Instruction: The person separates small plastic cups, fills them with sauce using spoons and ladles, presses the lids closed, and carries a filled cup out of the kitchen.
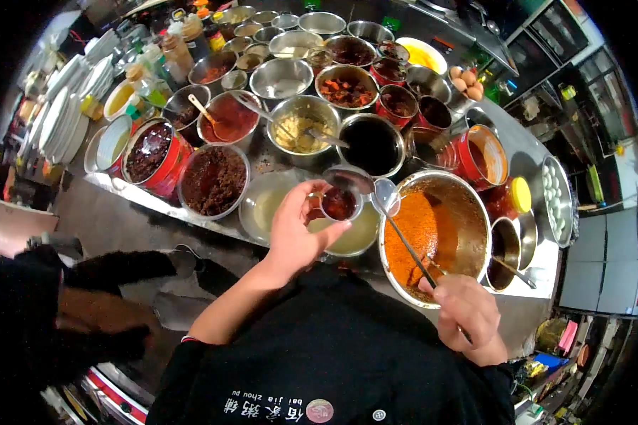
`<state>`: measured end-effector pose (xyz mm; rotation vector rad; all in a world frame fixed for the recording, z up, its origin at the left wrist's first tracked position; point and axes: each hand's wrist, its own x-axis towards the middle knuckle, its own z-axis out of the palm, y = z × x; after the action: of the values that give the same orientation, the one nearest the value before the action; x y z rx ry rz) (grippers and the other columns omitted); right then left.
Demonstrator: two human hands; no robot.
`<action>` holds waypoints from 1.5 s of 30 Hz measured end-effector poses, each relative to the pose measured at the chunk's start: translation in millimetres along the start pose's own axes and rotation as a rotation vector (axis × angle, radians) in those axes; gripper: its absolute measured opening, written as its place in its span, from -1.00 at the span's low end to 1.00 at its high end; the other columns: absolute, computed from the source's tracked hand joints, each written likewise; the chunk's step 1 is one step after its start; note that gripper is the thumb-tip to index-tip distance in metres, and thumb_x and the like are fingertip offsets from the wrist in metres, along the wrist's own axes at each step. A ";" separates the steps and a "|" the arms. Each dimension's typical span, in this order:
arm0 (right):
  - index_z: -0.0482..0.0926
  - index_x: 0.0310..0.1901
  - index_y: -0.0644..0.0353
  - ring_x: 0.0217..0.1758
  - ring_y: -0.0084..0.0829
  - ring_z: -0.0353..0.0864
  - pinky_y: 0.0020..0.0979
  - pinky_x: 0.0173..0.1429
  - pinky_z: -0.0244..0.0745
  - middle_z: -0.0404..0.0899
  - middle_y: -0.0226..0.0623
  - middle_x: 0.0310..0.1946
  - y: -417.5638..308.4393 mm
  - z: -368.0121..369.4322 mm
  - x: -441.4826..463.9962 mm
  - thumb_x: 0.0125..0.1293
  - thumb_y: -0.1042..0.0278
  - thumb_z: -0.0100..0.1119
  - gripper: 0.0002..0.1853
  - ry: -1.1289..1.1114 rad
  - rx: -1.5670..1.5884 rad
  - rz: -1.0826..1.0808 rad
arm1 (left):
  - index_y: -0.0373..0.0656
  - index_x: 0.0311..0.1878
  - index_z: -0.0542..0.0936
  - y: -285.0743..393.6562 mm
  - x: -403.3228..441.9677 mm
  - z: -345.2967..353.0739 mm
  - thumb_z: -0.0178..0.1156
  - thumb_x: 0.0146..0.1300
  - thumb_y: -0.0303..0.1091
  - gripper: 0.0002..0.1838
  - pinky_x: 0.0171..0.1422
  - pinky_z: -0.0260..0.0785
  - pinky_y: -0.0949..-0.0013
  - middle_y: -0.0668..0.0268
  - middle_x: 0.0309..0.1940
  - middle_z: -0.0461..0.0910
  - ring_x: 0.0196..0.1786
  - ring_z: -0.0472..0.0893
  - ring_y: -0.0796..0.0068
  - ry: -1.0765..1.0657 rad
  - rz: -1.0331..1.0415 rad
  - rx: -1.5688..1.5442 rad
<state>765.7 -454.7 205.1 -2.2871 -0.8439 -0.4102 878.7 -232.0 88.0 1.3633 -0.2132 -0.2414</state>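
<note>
Fingers of my left hand (294, 230) wrap round a small clear cup (340, 203) with dark red sauce inside. My right hand (468, 312) grips the long thin handle of a metal ladle (349, 178), whose bowl is tipped close over the cup's rim. A small see-through round piece (386, 197) shows beside the cup; I cannot tell what it is. Below my left hand are tubs of pale liquid (262, 205). A large steel pot (485, 241) of orange-red paste stands under the ladle handle. A steel bowl of black liquid (371, 144) is just beyond the cup.
Sauce bowls crowd the table: a tub of dark brown paste (214, 180), a red can (170, 159), yellow minced paste (301, 124). Stacked plates (67, 124) stand at the left, eggs (468, 81) at the back right, a yellow-lidded jar (519, 196) at the right. Someone in dark clothing (28, 319) is at the left.
</note>
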 end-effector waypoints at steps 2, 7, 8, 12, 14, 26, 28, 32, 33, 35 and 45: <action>0.46 -0.01 0.37 -0.31 -0.14 0.62 -0.28 -0.23 0.56 0.58 -0.05 -0.24 -0.4 2.2 -0.9 0.06 0.58 0.21 -0.60 -0.015 -0.008 -0.032 | -0.37 0.13 0.24 -0.5 -3.4 -3.2 0.34 -0.07 -0.71 -0.33 0.19 0.37 0.35 0.14 -0.06 0.51 0.04 0.52 0.40 -0.002 0.011 -0.002; 0.42 -0.05 0.37 -0.38 -0.23 0.64 -0.27 -0.28 0.57 0.60 0.01 -0.32 -5.3 16.6 -10.7 0.32 0.46 -0.02 -0.78 0.273 0.156 0.136 | -0.35 0.13 0.22 3.2 -7.5 -13.1 0.32 -0.07 -0.71 -0.33 0.20 0.36 0.35 0.13 -0.01 0.48 0.06 0.51 0.39 0.025 0.025 0.027; 0.38 -0.04 0.38 -0.42 -0.23 0.64 -0.27 -0.29 0.58 0.59 0.05 -0.37 -6.0 27.6 -17.7 0.42 0.36 -0.18 -0.74 0.440 0.316 0.265 | -0.35 0.13 0.22 3.5 -8.6 -16.8 0.32 -0.07 -0.71 -0.33 0.20 0.36 0.35 0.13 -0.01 0.48 0.06 0.51 0.39 0.013 0.024 0.027; 0.36 0.00 0.39 -0.42 -0.18 0.62 -0.30 -0.29 0.57 0.58 0.07 -0.36 -6.0 40.0 -9.6 0.44 0.33 -0.23 -0.70 0.824 0.474 0.483 | -0.32 0.15 0.24 -1.2 -22.6 -42.2 0.31 -0.04 -0.67 -0.34 0.20 0.35 0.37 0.15 0.00 0.45 0.05 0.51 0.42 -0.028 -0.011 0.103; 0.40 -0.05 0.42 -0.37 -0.25 0.63 -0.35 -0.24 0.57 0.59 0.04 -0.35 -6.1 51.0 -14.1 0.44 0.36 -0.22 -0.72 0.828 0.384 0.609 | -0.30 0.14 0.26 -6.8 -32.4 -60.7 0.33 -0.04 -0.62 -0.35 0.18 0.36 0.40 0.19 -0.03 0.46 0.04 0.52 0.44 -0.043 0.019 0.138; 0.50 -0.11 0.38 -0.35 -0.47 0.66 -0.50 -0.21 0.54 0.64 -0.15 -0.36 -9.7 134.5 -25.7 0.32 0.57 0.00 -0.84 0.471 0.055 0.779 | -0.38 0.13 0.27 -5.8 -67.0 -132.2 0.32 -0.11 -0.68 -0.33 0.24 0.32 0.35 0.17 0.02 0.35 0.10 0.45 0.40 -0.196 0.030 0.180; 0.50 -0.11 0.38 -0.34 -0.47 0.66 -0.50 -0.22 0.53 0.64 -0.14 -0.36 -15.0 136.2 -21.1 0.32 0.55 0.01 -0.84 0.454 0.044 0.794 | -0.37 0.13 0.27 -7.1 -70.0 -138.0 0.32 -0.11 -0.68 -0.33 0.24 0.32 0.35 0.18 0.04 0.34 0.10 0.45 0.40 -0.195 0.023 0.183; 0.48 -0.10 0.39 -0.32 -0.43 0.66 -0.50 -0.22 0.53 0.63 -0.11 -0.36 -22.3 140.4 -17.5 0.36 0.51 -0.04 -0.83 0.573 0.150 0.901 | -0.36 0.12 0.28 -8.1 -71.2 -141.0 0.33 -0.11 -0.67 -0.33 0.24 0.32 0.35 0.20 0.03 0.35 0.11 0.45 0.41 -0.196 0.027 0.148; 0.47 -0.09 0.39 -0.32 -0.40 0.66 -0.50 -0.22 0.52 0.63 -0.10 -0.36 -24.6 139.3 -14.8 0.38 0.48 -0.06 -0.82 0.650 0.225 0.957 | -0.35 0.11 0.31 -9.5 -70.2 -140.9 0.34 -0.10 -0.64 -0.36 0.21 0.33 0.38 0.21 0.03 0.33 0.09 0.45 0.42 -0.198 -0.001 0.150; 0.46 -0.08 0.39 -0.32 -0.38 0.66 -0.49 -0.23 0.52 0.62 -0.08 -0.36 -27.2 134.2 -11.4 0.40 0.45 -0.10 -0.80 0.706 0.281 0.957 | -0.34 0.10 0.34 -8.6 -66.9 -138.7 0.35 -0.09 -0.60 -0.38 0.19 0.34 0.41 0.23 0.03 0.32 0.08 0.46 0.43 -0.198 -0.026 0.148; 0.40 -0.04 0.38 -0.34 -0.19 0.66 -0.35 -0.25 0.55 0.61 0.04 -0.35 -61.2 100.2 7.1 0.44 0.34 -0.21 -0.72 0.773 0.419 0.852 | -0.33 0.14 0.31 -13.6 -27.6 -96.4 0.30 -0.03 -0.63 -0.39 0.26 0.30 0.38 0.21 -0.01 0.44 0.07 0.49 0.44 -0.289 -0.072 0.162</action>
<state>736.4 -348.6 163.9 -1.6616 0.3997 -0.5763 879.5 -136.1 55.6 1.4961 -0.4322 -0.4911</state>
